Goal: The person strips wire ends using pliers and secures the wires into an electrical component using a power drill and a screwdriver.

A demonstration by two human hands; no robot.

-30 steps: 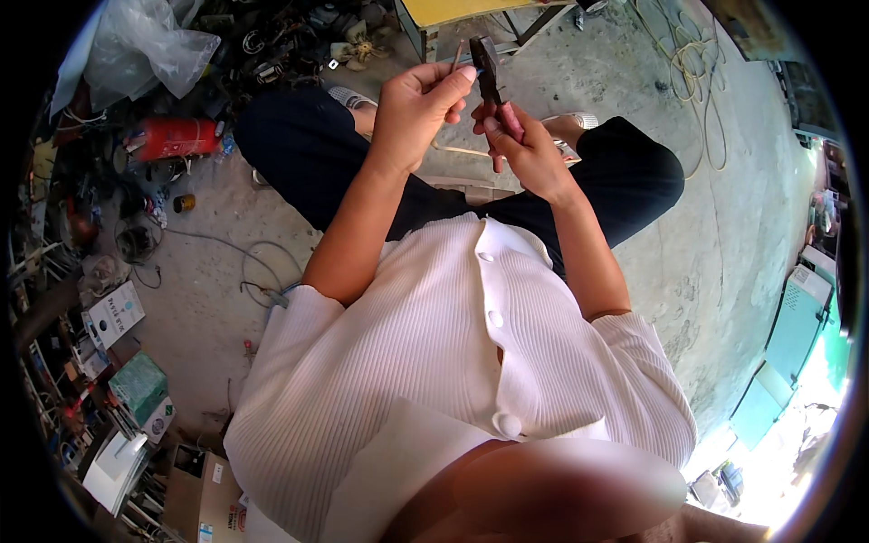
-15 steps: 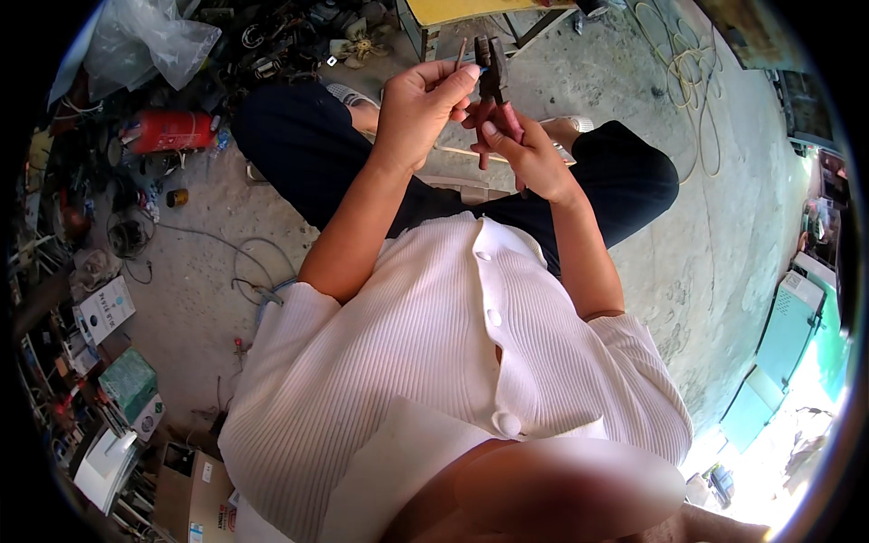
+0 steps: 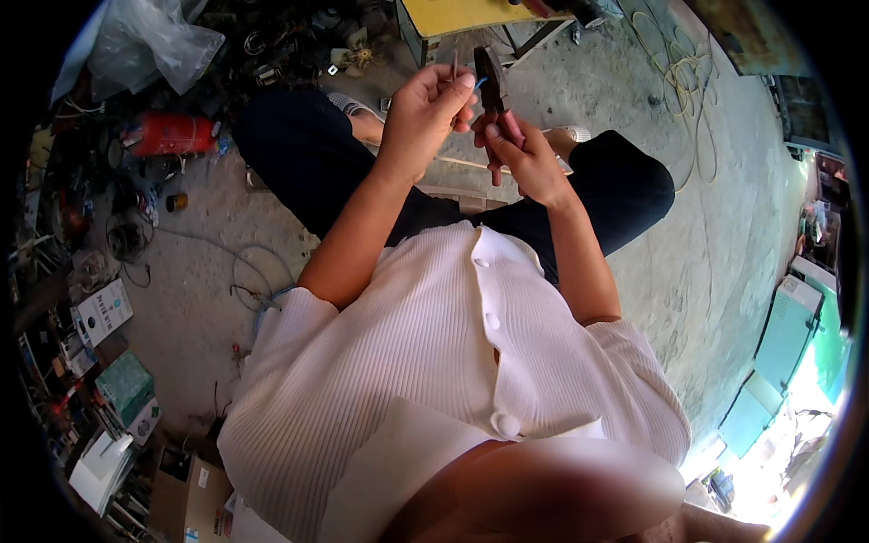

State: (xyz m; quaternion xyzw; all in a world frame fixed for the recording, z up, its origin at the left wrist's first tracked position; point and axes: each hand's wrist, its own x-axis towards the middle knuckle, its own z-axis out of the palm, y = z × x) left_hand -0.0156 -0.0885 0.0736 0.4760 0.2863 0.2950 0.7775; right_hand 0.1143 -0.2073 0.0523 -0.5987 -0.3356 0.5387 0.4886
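My left hand (image 3: pixel 424 118) is closed in a pinch, thumb against fingers, on a short blue wire (image 3: pixel 481 82). A thin brownish piece (image 3: pixel 455 65) sticks up beyond its fingertips; what it is I cannot make out. To the right, my right hand (image 3: pixel 536 167) wraps round the red handles of dark-jawed pliers (image 3: pixel 491 80), which point away from me. The wire's end reaches the side of the jaws; whether they grip it does not show. Both hands are raised in front of my lap.
Beyond my hands stands a low yellow-topped table (image 3: pixel 453 16). Coiled pale cable (image 3: pixel 685 77) lies on the concrete floor at the right. At the left are a red cylinder (image 3: pixel 170 134), a clear plastic bag (image 3: pixel 156 45), a cardboard box (image 3: pixel 190 493) and cluttered parts.
The pliers have tipped slightly and their handles sit lower. A gap has opened between my two hands, with more of the blue wire showing.
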